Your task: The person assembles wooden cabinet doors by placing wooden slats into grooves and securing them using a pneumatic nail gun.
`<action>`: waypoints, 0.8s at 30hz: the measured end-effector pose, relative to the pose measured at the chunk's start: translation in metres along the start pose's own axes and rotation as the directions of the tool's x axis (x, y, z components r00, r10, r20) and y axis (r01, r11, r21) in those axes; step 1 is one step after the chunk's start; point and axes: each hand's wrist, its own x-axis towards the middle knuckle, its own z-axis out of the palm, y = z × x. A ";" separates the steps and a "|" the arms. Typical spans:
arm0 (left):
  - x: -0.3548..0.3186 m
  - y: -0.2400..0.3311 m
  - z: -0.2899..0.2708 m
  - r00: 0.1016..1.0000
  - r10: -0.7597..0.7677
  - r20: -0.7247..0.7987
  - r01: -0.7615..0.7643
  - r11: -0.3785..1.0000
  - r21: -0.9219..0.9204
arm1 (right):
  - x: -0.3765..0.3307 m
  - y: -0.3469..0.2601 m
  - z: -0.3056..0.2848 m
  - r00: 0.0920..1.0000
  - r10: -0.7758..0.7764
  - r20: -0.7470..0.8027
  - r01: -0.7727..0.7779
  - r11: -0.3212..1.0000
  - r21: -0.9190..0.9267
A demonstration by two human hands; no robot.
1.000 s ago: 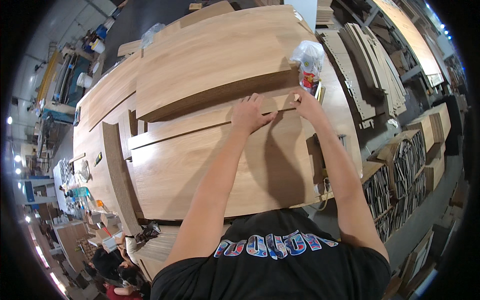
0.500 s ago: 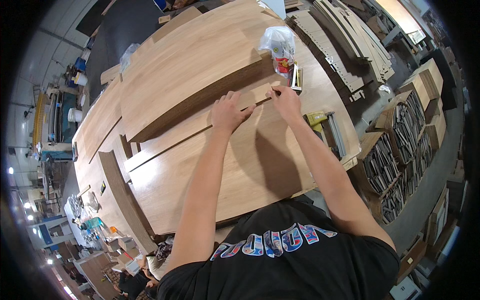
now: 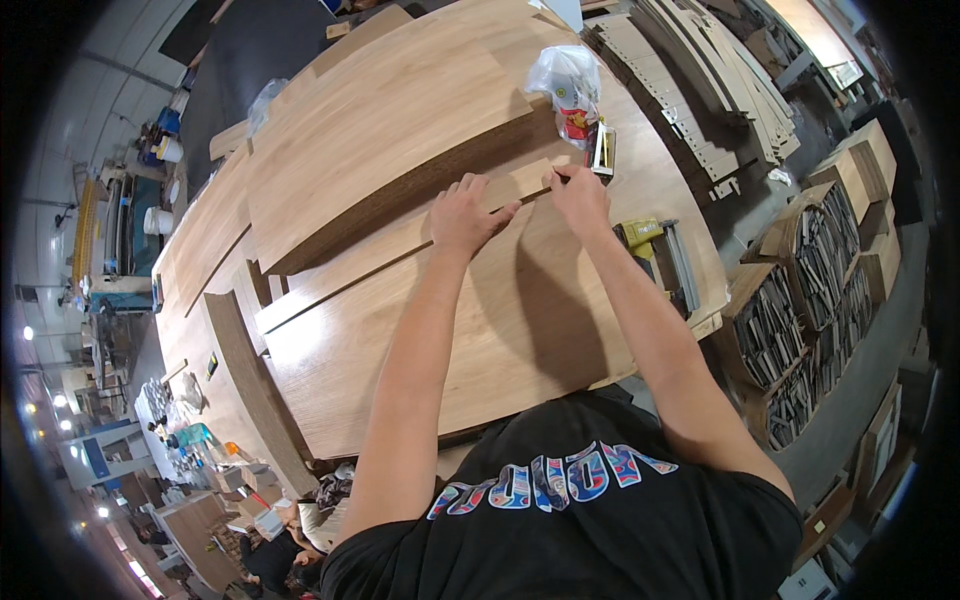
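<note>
Your left hand [image 3: 462, 212] lies flat with the fingers spread, pressing down on the narrow wooden strip [image 3: 400, 245] that runs along the far edge of the wide wooden panel [image 3: 450, 340] in front of you. Your right hand [image 3: 578, 195] is at the strip's right end with the fingertips drawn together as if pinching something small against it; what sits between them is too small to tell. The strip rests on the table [image 3: 690, 190] between the wide panel and the thicker board [image 3: 380, 130] with a dark exposed edge beyond it.

To do this well, keep the left palm's weight straight down so the strip cannot creep sideways while the right hand works its end. It looks worth checking that the strip's long edge lies tight along the panel's edge from end to end before you commit, since the seam shows as a dark line. Keep your right wrist low and steady.

Near the table's right edge a yellow power tool [image 3: 655, 250] lies just beside your right forearm; mind your elbow there. A plastic bag [image 3: 568, 85] with a red packet sits at the far right corner.
</note>
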 end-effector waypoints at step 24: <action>-0.294 -0.430 -0.163 0.276 -0.947 -0.165 0.953 0.293 -0.084 | 0.050 0.051 0.012 0.989 -0.148 0.018 0.149 0.977 -0.150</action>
